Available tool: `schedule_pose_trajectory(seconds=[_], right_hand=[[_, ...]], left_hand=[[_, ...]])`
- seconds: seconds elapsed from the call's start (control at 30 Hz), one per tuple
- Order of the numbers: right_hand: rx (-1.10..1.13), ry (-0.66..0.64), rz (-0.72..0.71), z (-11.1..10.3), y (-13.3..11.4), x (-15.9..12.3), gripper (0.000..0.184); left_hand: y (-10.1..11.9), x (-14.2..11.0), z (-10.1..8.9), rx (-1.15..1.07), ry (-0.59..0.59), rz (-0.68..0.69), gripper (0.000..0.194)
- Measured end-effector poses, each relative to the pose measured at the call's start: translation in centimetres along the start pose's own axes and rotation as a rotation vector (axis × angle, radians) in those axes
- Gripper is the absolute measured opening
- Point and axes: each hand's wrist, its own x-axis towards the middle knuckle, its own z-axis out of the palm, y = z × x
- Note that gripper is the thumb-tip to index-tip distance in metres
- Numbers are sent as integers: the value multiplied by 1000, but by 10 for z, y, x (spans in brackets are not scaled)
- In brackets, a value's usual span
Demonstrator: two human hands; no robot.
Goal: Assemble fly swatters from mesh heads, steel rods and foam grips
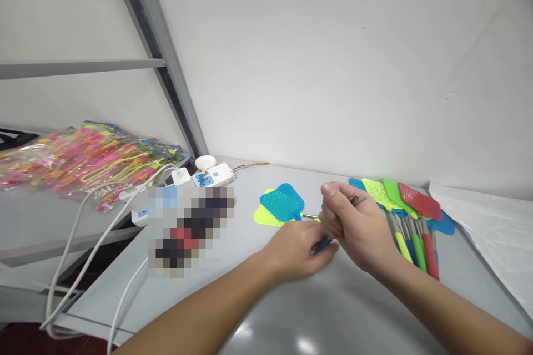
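Observation:
A blue fly swatter (283, 202) lies on top of a yellow-green one (262, 216) on the grey table (200, 294). My left hand (297, 248) pinches the blue handle end of the swatter near the table. My right hand (353, 224) is closed around its thin metal shaft, just above and to the right of the left hand. Both hands meet over the middle of the table. To their right lies a row of several fly swatters (410, 213) in blue, yellow, green and red, heads toward the wall.
A white power strip (212, 176) with white cables (83, 233) sits at the table's back left. Packets of bright pink and yellow items (83, 158) lie on a shelf at the left. A white plastic sheet (491, 227) covers the right edge. A grey metal frame (166, 66) leans against the wall.

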Motion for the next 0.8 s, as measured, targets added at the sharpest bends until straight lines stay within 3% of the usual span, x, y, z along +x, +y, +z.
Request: schedule_pose_trajectory(seconds=[0.23,0.8], right_hand=[[-20,-9,-5,-4,13,1,43],[-181,-42,11,-4,19,-6,45]], left_hand=[[-2,0,0,38,-35,-32,20],[-1,1,-1,24,-80,-72,8]])
